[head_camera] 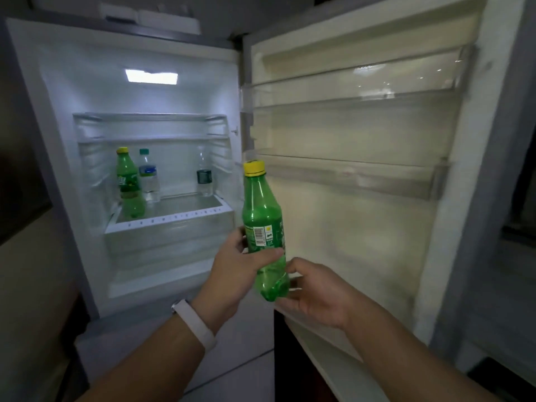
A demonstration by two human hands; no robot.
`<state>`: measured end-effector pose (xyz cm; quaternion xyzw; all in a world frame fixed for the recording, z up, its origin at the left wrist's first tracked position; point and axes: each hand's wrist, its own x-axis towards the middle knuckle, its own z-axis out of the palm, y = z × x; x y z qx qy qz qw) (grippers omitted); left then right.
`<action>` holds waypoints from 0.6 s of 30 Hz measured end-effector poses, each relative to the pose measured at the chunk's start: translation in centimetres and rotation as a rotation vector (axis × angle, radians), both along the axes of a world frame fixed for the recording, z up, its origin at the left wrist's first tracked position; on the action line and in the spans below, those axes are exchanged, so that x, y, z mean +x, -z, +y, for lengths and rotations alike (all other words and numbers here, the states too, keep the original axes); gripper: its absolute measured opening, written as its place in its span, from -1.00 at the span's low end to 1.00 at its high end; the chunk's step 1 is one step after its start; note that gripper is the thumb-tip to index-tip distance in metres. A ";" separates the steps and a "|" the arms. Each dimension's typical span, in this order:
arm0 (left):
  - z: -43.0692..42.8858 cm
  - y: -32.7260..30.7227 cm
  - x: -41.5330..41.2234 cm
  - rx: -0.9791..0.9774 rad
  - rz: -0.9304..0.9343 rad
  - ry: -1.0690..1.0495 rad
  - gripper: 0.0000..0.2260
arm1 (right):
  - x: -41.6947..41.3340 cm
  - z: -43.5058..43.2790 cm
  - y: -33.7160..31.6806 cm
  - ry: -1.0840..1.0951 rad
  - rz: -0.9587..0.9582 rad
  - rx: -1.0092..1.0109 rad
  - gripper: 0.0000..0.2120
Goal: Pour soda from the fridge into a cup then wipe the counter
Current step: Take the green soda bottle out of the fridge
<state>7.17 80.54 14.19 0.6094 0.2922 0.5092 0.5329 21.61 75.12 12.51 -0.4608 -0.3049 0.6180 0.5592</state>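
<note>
Two hands: both are on one green plastic soda bottle with a yellow screw cap.
Left hand: grips the bottle's labelled middle, with the thumb laid across the front and the fingers curled round behind.
Right hand: cups the base, with the thumb hooked at the side and the fingers curled underneath.
Label: a white barcode panel and a small yellow patch face the camera. The print is too small to read, so no brand can be made out.
Axis: the long axis is near upright – cap up, top tipped a little to the left.
Place: held in the air before the open white fridge, in line with the edge where the cabinet meets the pale fridge door.
Shelf: a second green bottle with a yellow cap stands at the left. Just beside it is a clear bottle with a teal cap – and a clear bottle with a dark label stands apart to the right.
Wrist: a white band sits on the left arm.
</note>
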 end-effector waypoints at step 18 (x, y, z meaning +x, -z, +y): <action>-14.8 -0.5 18.5 0.103 -0.001 0.053 -0.53 | 19.9 -14.7 0.2 -0.043 -0.014 0.025 -0.68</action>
